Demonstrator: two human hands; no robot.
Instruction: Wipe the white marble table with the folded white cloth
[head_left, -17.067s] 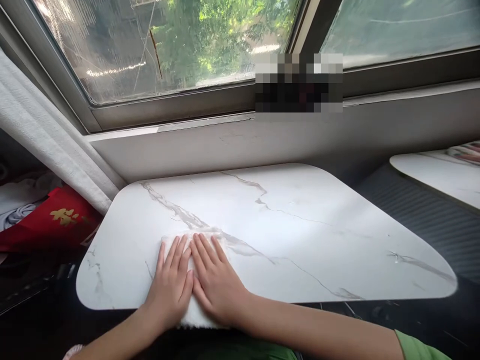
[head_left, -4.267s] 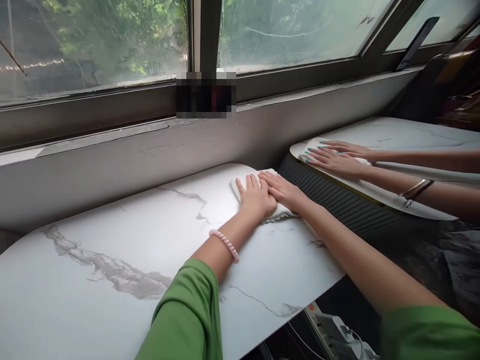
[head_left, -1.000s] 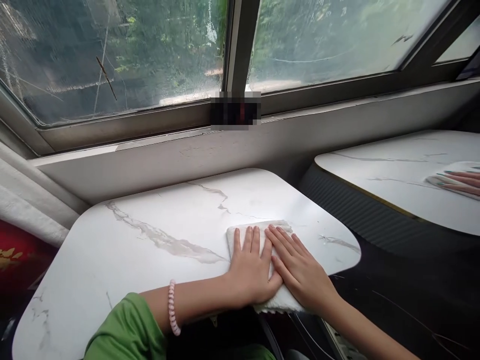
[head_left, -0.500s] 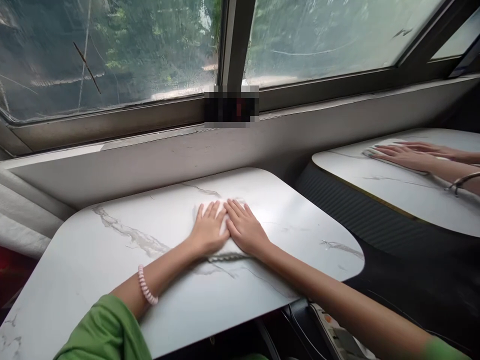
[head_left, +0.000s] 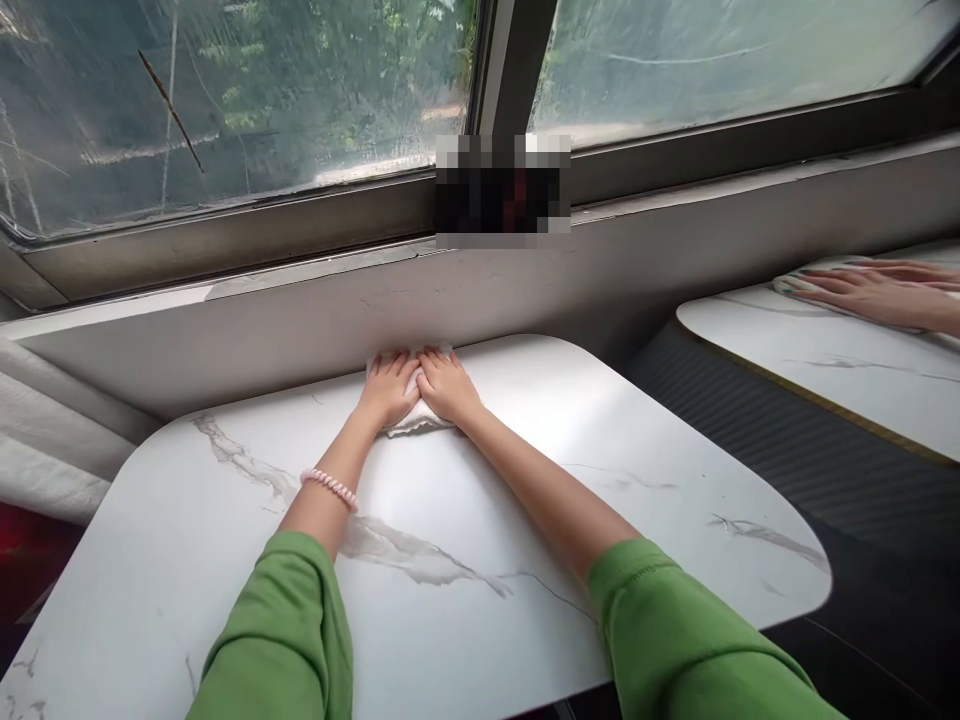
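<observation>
Both hands press flat on a folded white cloth (head_left: 421, 418) at the far edge of a white marble-patterned table (head_left: 450, 620), close to the wall. My left hand (head_left: 388, 390) covers the cloth's left side, fingers stretched forward and slightly apart. Beside it, my right hand (head_left: 450, 386) lies flat on the right side, with the thumbs close together. Most of the cloth is hidden under the palms; its near edge and a little of its far edge show. A pink coiled band (head_left: 330, 488) circles my left wrist.
A pale wall (head_left: 300, 330) with a window (head_left: 315, 100) above borders the table's far side. At right, another person's hands (head_left: 874, 295) rest on a cloth on a second marble-patterned table (head_left: 825, 350). White fabric (head_left: 52, 440) hangs at the left.
My two hands have pushed the cloth forward, from the table's middle to its far edge by the wall. The arms are stretched further out. The view has shifted slightly.
</observation>
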